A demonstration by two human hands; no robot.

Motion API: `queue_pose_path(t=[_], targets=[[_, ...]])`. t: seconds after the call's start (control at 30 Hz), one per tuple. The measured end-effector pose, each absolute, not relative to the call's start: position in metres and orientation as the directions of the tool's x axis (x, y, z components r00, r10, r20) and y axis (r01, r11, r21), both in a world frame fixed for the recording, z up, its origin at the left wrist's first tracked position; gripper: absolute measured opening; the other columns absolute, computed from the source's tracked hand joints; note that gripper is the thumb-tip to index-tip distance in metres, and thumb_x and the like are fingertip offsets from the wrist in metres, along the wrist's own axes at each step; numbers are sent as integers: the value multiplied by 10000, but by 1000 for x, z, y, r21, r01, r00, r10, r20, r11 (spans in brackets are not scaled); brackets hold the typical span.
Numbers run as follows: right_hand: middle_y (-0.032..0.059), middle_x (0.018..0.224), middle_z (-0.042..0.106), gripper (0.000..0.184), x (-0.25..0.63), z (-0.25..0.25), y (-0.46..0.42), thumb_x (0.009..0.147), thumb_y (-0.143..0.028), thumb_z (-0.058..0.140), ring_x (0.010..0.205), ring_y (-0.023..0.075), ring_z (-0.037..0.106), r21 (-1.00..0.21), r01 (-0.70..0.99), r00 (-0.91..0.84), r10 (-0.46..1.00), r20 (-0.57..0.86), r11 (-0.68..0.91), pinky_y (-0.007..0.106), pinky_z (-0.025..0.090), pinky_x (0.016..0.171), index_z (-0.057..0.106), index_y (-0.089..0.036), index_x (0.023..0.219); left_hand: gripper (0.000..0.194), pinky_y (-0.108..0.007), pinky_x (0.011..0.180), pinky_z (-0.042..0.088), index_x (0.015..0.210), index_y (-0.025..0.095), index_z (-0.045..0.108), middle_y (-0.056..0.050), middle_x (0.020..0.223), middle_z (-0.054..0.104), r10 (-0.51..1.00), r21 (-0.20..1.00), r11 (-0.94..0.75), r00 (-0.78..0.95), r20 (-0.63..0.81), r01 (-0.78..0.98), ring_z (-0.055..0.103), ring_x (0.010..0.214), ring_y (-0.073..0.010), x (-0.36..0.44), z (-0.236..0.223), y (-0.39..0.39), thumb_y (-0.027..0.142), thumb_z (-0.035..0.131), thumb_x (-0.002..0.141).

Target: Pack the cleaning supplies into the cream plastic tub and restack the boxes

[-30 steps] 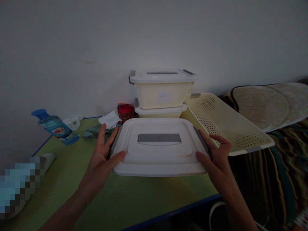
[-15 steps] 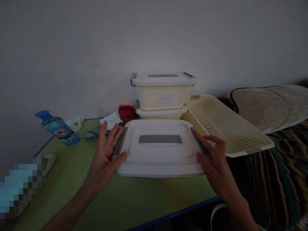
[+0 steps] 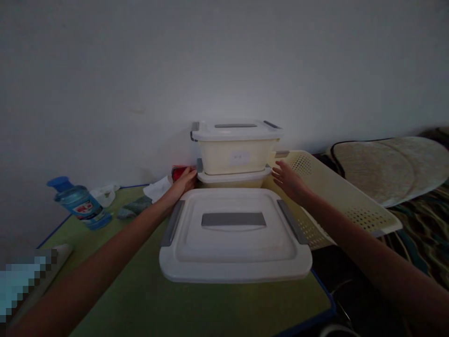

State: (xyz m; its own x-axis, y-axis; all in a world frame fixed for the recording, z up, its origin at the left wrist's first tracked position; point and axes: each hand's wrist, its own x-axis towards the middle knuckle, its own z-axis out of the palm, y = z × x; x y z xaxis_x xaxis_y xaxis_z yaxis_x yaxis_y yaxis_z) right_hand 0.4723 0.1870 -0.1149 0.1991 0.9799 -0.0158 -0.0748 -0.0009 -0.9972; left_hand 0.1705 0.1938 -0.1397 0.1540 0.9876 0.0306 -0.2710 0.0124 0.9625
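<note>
A lidded storage box (image 3: 233,248) with a white lid, grey handle and grey side latches stands closest to me, with neither hand on it. Behind it two similar cream boxes are stacked: an upper box (image 3: 235,154) with a small label, and a lower box (image 3: 233,181) partly hidden. My left hand (image 3: 184,181) reaches to the left end of the lower box, fingers stretched out; whether it touches cannot be told. Off the right end of that box, my right hand (image 3: 288,181) is open with fingers apart, in front of the perforated cream basket (image 3: 329,196).
On the green table (image 3: 140,271) at left are a blue bottle (image 3: 82,206), a grey cloth (image 3: 135,207), white paper (image 3: 156,188) and a red item (image 3: 178,172) behind my left hand. A beige cushion (image 3: 389,168) lies on striped fabric (image 3: 417,238) at right.
Both hands have let go of the nearest box's side latches and moved forward to either end of the stacked boxes. The view has tipped slightly, so things sit lower.
</note>
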Motion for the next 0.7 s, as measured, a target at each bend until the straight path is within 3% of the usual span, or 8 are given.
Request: queue_pose_path(t=[0.1, 0.23, 0.33, 0.5, 0.7], targets=[[-10, 923, 661, 187, 461, -123, 215, 747, -415, 498, 871, 168, 600, -985, -168, 131, 991, 26, 48, 284, 492, 715, 541, -265, 850, 626, -361, 871, 475, 1296, 233, 340, -108, 1218, 566, 994, 954, 59, 104, -29, -293, 561, 1086, -232, 178, -149, 221, 325, 587, 728], [0, 842, 681, 218, 447, -133, 235, 688, -405, 525, 836, 194, 600, -966, -210, 109, 985, 131, 152, 297, 495, 667, 569, -235, 819, 770, -349, 932, 435, 1344, 265, 300, -79, 1319, 485, 994, 961, -29, 94, 57, -275, 501, 1165, -235, 184, -153, 234, 276, 651, 659], [-3, 817, 687, 202, 444, -135, 240, 636, -346, 576, 834, 194, 601, -951, -236, 108, 978, 179, 200, 301, 491, 687, 581, -228, 800, 795, -328, 937, 426, 1342, 260, 325, -65, 1319, 487, 991, 962, -86, 82, 110, -258, 485, 1179, -237, 188, -152, 233, 224, 670, 627], [-3, 764, 684, 176, 444, -126, 235, 598, -260, 609, 777, 177, 603, -942, -254, 118, 973, 198, 222, 289, 478, 672, 596, -212, 767, 832, -324, 876, 457, 1352, 240, 317, -63, 1217, 572, 987, 935, -36, 137, 89, -353, 558, 1071, -225, 191, -139, 219, 134, 630, 589], [-15, 804, 684, 157, 439, -92, 221, 614, -220, 570, 753, 146, 586, -929, -259, 134, 962, 238, 266, 249, 454, 623, 604, -212, 766, 716, -277, 822, 466, 1276, 218, 431, -69, 1152, 605, 961, 909, -144, 164, 223, -392, 582, 983, -184, 183, -98, 197, 97, 617, 596]])
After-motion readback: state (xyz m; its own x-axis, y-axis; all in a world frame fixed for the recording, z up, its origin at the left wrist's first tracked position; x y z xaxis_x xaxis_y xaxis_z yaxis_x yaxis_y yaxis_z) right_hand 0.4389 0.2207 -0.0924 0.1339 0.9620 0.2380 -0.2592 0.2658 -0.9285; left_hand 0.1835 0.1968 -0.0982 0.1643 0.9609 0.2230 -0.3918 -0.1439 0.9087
